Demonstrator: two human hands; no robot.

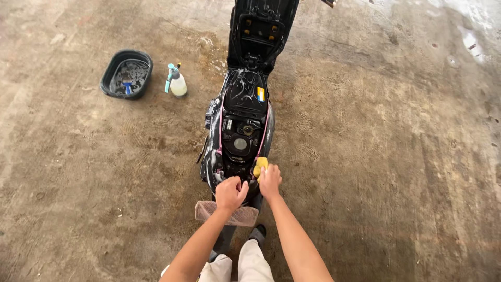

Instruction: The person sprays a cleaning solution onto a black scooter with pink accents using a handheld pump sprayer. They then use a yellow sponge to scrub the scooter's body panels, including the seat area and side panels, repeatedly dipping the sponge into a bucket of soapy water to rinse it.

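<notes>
Nearest the camera, at the rear end of a black scooter (pixel 241 122) parked on a stained concrete floor (pixel 391 156), both bare hands work on the tail. The left hand (pixel 230 192) is curled into a loose fist and presses on the back edge of the bodywork; whether it clamps anything I cannot tell, since the fingers fold under. The right hand (pixel 270 181) is wrapped around a yellow sponge (pixel 261 166), holding it against the right rear edge of the open under-seat compartment (pixel 239 141). Just under the wrists a translucent rear mudguard (pixel 226 213) sticks out toward the person's feet.

Beyond the hands, the compartment lies exposed, with a round cap in its floor and what look like suds on the front panel. The raised seat (pixel 261 26) stands tipped up at the far end. Well apart, toward the left edge of the floor, a black wash basin (pixel 108 78) holds dark soapy water and a small blue tool, and a clear spray bottle (pixel 177 82) with a teal trigger stands just beside it.

As I judge it, the main risks come from water and leverage. A dripping sponge squeezed over the open compartment could let water pool round the cap and fittings. Leaning hard on the tail could rock the scooter on its stand, or bring the propped seat down toward the arms. Wet concrete underfoot could also make a foot slip.
</notes>
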